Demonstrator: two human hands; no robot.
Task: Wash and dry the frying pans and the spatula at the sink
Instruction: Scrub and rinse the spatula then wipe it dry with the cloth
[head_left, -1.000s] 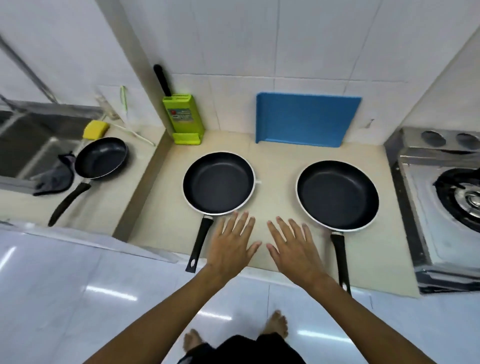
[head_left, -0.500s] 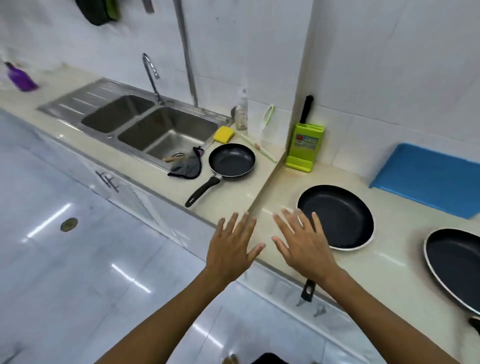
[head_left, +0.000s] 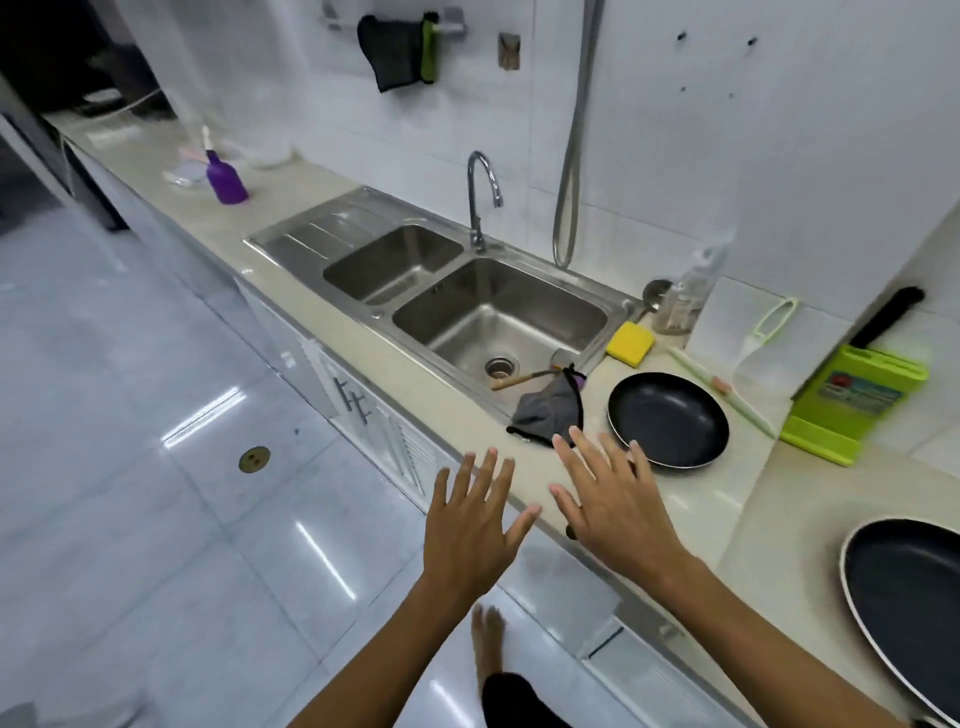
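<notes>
- The small frying pan (head_left: 668, 418) sits upright on the counter just right of the sink (head_left: 332, 228). Its handle is mostly hidden under the right hand (head_left: 613, 504).
- A larger frying pan (head_left: 906, 603) lies well right of the sink, cut off by the frame edge.
- A wooden-handled utensil (head_left: 519, 379) lies in the sink's right basin near the drain. Its head is hidden beneath a grey cloth (head_left: 550, 410) draped over the sink's front right corner.
- The right hand is spread flat and empty, over the counter edge right of the sink, with its fingertips near the cloth and the small pan's rim.
- The left hand (head_left: 470, 535) is also spread and empty, out in front of the sink's right end, above the floor.
- A yellow sponge (head_left: 630, 341) rests at the sink's rear right corner.
- The tap (head_left: 480, 197) rises behind the sink.
- A green knife block (head_left: 857, 402) stands farther right of the sink.
- A purple bottle (head_left: 226, 179) stands to the sink's left.
</notes>
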